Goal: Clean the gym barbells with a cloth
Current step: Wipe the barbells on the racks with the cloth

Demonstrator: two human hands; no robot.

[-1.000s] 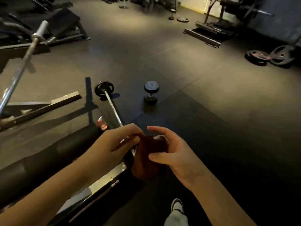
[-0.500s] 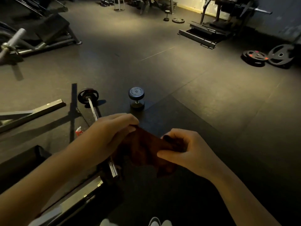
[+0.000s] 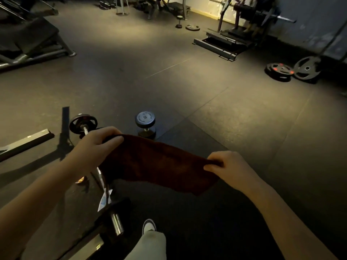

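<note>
Head view looks down on a dim gym floor (image 3: 206,113), where the only writing that can be read is the number 20 on the top end of a dumbbell (image 3: 145,126) standing upright just beyond the hands. The left hand (image 3: 93,145) has its fingers curled over the far left corner of a dark brown cloth (image 3: 155,164), thumb underneath, gripping it. The right hand (image 3: 228,166) pinches the opposite corner with curled fingers, nearer and to the right. The cloth is stretched between the two hands, sloping down to the right, and its lower edge hangs loose. A barbell (image 3: 101,180) lies on the floor to the left, running from a small plate at its far end, under the left hand and behind the left edge of the cloth, to a chrome sleeve close to the person; whether the cloth touches the bar cannot be told. A white shoe (image 3: 149,225) and a pale trouser leg show at the bottom. Loose weight plates (image 3: 278,71) lie far right beside the wall.
</note>
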